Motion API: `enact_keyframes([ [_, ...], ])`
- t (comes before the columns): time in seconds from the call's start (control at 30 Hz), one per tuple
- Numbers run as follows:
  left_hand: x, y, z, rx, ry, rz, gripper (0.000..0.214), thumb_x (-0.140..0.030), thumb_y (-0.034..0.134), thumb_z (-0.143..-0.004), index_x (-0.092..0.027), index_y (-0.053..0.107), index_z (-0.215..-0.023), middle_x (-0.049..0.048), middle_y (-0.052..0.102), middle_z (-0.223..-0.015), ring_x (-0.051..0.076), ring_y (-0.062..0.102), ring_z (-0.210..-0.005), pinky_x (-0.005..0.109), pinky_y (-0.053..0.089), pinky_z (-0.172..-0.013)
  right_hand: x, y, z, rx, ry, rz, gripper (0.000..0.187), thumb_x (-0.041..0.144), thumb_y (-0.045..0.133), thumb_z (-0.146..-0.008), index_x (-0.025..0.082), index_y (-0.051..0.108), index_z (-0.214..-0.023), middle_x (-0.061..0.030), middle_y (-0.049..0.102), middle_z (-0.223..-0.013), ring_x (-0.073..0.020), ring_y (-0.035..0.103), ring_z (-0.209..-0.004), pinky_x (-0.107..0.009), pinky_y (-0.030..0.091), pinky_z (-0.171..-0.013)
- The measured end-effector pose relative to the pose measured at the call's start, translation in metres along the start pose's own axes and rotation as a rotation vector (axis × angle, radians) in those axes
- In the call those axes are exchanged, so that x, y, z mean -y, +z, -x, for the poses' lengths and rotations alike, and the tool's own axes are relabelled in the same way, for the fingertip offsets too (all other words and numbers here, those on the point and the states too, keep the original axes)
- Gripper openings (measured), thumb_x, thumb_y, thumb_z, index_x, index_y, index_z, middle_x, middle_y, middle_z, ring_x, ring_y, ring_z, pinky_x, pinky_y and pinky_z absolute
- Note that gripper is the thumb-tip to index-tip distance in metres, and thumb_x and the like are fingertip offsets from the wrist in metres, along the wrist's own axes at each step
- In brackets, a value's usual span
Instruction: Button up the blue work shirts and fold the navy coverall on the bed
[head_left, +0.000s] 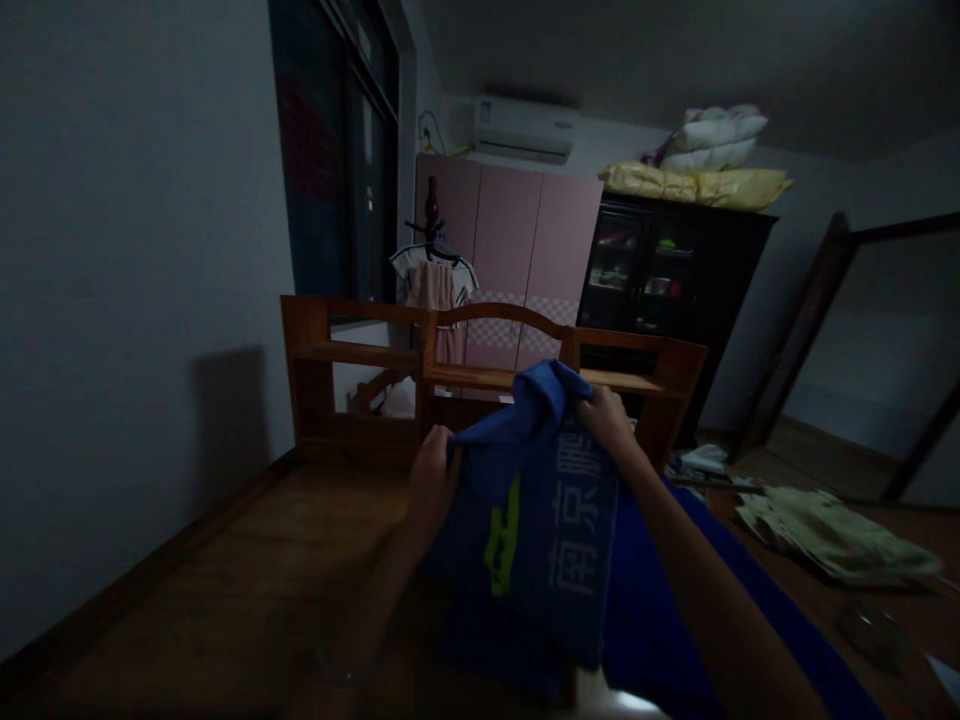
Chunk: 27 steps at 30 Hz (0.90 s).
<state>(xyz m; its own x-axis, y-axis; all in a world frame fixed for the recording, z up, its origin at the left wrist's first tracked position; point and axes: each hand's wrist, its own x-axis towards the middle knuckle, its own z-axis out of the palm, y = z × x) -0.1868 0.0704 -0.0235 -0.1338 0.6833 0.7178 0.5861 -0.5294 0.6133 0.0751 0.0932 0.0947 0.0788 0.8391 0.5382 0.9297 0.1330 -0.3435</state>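
In the head view I hold up a blue garment [540, 540], with white Chinese characters and a yellow-green printed mark on its face. My left hand [433, 475] is closed on its upper left edge. On the upper right, the fingers of my right hand [606, 418] grip the cloth. Between both hands the top edge bunches and folds over. Its lower part hangs down into shadow, where the outline is hard to make out. A brighter blue cloth [675, 590] lies behind my right forearm.
Ahead stands a wooden shelved headboard [495, 378], at the end of a bare wooden surface [300, 560]. At right, folded pale green cloths [832, 535] lie on a brown surface, near a glass-like object [870, 632]. A wall [150, 250] runs along the left.
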Motion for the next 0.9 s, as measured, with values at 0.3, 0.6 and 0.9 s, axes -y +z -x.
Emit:
enact_keyframes([
  [0.3, 0.028, 0.046, 0.006, 0.233, -0.652, 0.487, 0.035, -0.045, 0.050, -0.083, -0.012, 0.062, -0.088, 0.0088, 0.068, -0.082, 0.022, 0.065, -0.081, 0.033, 0.050, -0.075, -0.015, 0.082, 0.118, 0.123, -0.008, -0.179, 0.034, 0.046, 0.048, -0.089, 0.016, 0.061, -0.098, -0.0104, 0.064, -0.098, -0.0224, 0.061, -0.089, -0.029, 0.045, -0.076],
  [0.6, -0.034, 0.035, 0.036, 0.703, -0.250, 0.747, 0.049, -0.043, 0.053, -0.085, -0.026, 0.050, -0.131, 0.0027, 0.049, -0.138, 0.020, 0.041, -0.129, 0.035, 0.029, -0.110, 0.016, 0.129, 0.151, 0.178, 0.224, -0.773, 0.041, 0.052, 0.043, -0.087, 0.017, 0.064, -0.085, -0.0051, 0.065, -0.082, -0.0220, 0.059, -0.080, -0.029, 0.046, -0.069],
  [0.9, 0.018, 0.036, 0.035, 0.795, -0.395, 0.538, 0.038, -0.042, 0.067, -0.071, -0.015, 0.070, -0.098, 0.0075, 0.070, -0.096, 0.028, 0.064, -0.090, 0.038, 0.049, -0.083, -0.005, 0.103, 0.114, 0.147, 0.090, -0.893, 0.043, 0.054, 0.044, -0.086, 0.016, 0.055, -0.068, 0.0015, 0.053, -0.064, -0.0133, 0.047, -0.062, -0.022, 0.038, -0.057],
])
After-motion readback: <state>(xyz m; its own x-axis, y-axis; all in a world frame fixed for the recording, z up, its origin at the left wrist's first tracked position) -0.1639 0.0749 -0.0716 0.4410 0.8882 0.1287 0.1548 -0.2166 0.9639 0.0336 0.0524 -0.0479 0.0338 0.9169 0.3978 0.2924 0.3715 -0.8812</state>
